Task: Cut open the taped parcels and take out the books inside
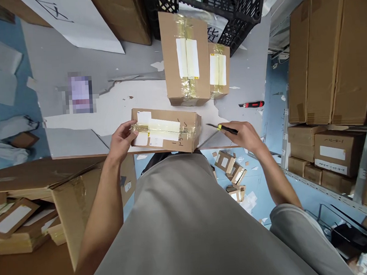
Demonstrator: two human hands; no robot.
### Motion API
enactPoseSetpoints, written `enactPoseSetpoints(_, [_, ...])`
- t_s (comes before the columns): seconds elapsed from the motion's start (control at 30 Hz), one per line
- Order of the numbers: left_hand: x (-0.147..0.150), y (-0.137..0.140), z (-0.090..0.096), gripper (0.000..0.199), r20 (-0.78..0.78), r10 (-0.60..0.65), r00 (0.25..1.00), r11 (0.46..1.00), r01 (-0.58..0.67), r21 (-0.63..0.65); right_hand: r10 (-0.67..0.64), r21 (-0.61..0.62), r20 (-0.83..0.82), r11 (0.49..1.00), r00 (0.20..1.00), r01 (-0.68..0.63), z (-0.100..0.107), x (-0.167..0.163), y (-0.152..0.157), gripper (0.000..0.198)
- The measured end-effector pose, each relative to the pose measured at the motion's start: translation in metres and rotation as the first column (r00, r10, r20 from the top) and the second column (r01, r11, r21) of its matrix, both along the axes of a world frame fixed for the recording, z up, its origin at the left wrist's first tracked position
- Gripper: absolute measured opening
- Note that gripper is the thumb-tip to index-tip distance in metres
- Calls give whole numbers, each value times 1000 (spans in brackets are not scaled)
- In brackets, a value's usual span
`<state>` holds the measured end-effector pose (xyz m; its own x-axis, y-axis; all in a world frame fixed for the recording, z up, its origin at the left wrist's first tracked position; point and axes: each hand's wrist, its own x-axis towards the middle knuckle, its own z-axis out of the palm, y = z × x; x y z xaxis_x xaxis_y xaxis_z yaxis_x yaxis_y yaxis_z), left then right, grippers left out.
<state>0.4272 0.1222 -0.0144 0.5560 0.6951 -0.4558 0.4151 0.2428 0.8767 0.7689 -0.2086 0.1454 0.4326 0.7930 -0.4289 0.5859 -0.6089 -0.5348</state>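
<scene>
A taped cardboard box (pixel 187 131) with white labels lies lengthwise at the table's near edge. My left hand (pixel 123 138) grips its left end, thumb on the near side and fingers round the far corner. To the right of the box, my right hand (pixel 245 134) is closed round a utility knife (pixel 228 129) with a black and yellow handle. Its blade points left towards the box's right end, with a gap between them. A second knife, a red and black box cutter (pixel 252 104), rests on the table beyond my right hand.
Behind the box stand a taller taped carton (pixel 171 56) and a smaller one (pixel 223 49), before a black plastic crate (pixel 241 11). A large open carton of boxes (pixel 73 205) is at lower left. Shelves with cartons (pixel 340 141) line the right; small boxes (pixel 224 162) lie on the floor.
</scene>
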Motion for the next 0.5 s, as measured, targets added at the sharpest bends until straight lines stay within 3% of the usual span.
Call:
enactPoseSetpoints(0.07, [-7, 10, -6, 88, -3, 40, 999, 999, -40, -25, -318, 95, -210, 934, 924, 343, -35, -12, 1, 53])
enactPoseSetpoints(0.13, [-12, 17, -12, 88, -25, 55, 998, 998, -56, -35, -555, -3, -385, 800, 737, 600, -75, -36, 12, 62])
enactPoseSetpoints(0.2, [-18, 23, -17, 85, -39, 59, 998, 998, -60, -17, -662, -110, -474, 699, 580, 707, -108, -66, 28, 61])
enactPoseSetpoints(0.27, [-23, 27, -21, 79, -54, 68, 996, 997, -66, 45, -699, -169, -538, 637, 470, 752, -124, -94, 43, 60])
enactPoseSetpoints(0.37, [-30, 32, -26, 67, -93, 69, 993, 988, -55, 145, -700, -132, -584, 582, 412, 802, -116, -118, 56, 60])
enactPoseSetpoints(0.5, [-15, 17, -40, 60, -81, -9, 997, 992, 19, 122, -730, -10, -520, 525, 444, 851, -78, -115, 56, 59])
